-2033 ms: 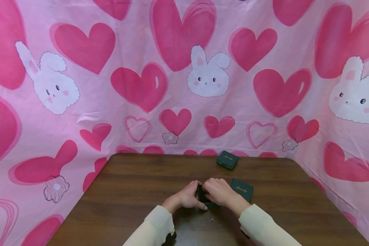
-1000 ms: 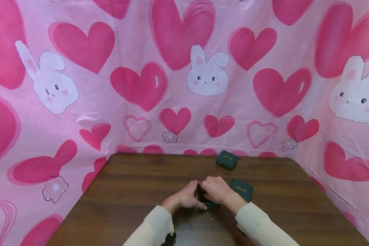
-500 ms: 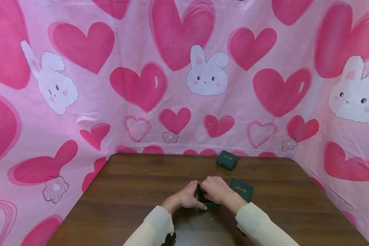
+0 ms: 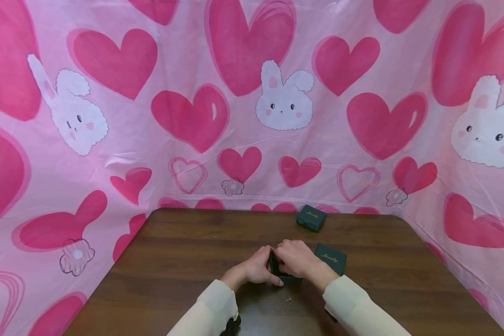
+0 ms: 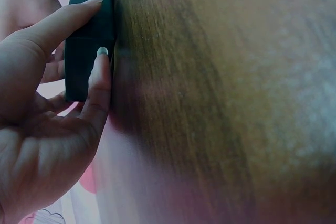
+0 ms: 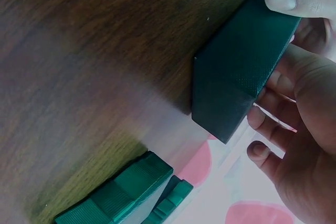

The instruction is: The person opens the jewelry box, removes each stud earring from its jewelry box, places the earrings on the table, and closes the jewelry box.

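A dark green jewelry box base (image 4: 291,280) sits on the table with its dark inside facing up. My left hand (image 4: 258,267) grips its left side, and in the left wrist view the thumb and a finger press the box wall (image 5: 89,27). My right hand (image 4: 298,259) reaches over the box with bent fingers at the opening. In the right wrist view several of its fingertips (image 6: 258,149) stay outside, beside the rim of the box (image 6: 241,61). I cannot tell what, if anything, the hidden fingertips hold. A tiny light-coloured piece (image 4: 288,299) lies on the table in front.
A green lid with gold lettering (image 4: 331,259) lies right of the box, partly behind my right hand. Farther back stands another green jewelry box (image 4: 311,218). A dark object (image 4: 231,325) shows below the left sleeve. Pink heart-printed cloth (image 4: 239,140) surrounds the wooden table (image 4: 185,261).
Over the two seconds my right hand has shifted slightly left over the box. The left hand, the box, the lid and the tiny piece stay in place.
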Demonstrator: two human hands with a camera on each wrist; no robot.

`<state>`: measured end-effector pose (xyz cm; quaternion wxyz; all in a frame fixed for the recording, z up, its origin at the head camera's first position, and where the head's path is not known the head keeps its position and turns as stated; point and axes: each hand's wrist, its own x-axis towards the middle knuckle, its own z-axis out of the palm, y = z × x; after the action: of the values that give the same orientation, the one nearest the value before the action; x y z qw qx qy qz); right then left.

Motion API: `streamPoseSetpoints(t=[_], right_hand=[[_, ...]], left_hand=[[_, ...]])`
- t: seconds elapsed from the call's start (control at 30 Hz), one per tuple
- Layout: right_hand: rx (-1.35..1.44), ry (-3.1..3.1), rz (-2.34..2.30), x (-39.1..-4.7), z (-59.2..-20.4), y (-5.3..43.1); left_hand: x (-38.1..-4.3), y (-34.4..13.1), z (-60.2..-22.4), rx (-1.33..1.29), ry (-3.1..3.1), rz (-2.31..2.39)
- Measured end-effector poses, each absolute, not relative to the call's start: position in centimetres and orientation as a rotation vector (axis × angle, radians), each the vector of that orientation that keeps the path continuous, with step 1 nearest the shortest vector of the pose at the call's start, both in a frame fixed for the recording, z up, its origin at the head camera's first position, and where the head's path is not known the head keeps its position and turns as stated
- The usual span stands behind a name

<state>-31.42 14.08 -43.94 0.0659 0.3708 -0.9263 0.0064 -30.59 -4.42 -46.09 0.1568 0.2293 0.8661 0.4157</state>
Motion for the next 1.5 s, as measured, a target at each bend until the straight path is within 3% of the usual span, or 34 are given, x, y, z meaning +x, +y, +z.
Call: streamPoseSetpoints(t=[1.5], right_hand=[[1.11,-2.84,0.174,-31.1,-43.61,14.61]], left_hand=[[-30.67,-4.59,-46.15,0.633,2.461,1.204]])
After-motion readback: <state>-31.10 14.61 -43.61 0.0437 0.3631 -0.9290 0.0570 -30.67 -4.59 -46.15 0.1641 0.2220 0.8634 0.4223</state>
